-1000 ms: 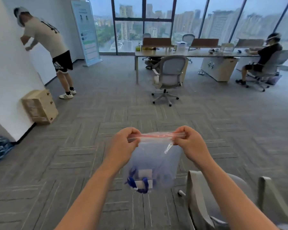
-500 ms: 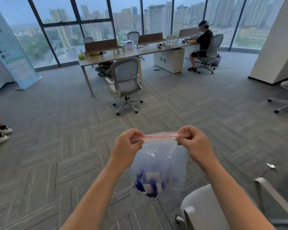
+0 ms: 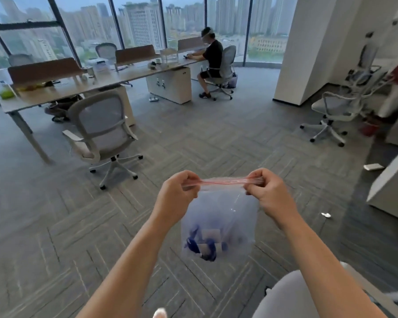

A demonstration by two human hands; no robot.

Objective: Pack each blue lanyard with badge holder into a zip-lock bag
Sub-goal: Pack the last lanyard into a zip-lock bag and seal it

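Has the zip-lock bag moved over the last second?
Yes. Pinched at its top by the left hand and right hand, the bag has swung right: the grey desk chair, earlier straight beyond it, now stands up-left of it.

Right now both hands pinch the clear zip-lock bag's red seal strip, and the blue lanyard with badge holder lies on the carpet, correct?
No. The head view shows the blue lanyard with badge holder inside the clear zip-lock bag. Left hand and right hand do pinch its red seal strip.
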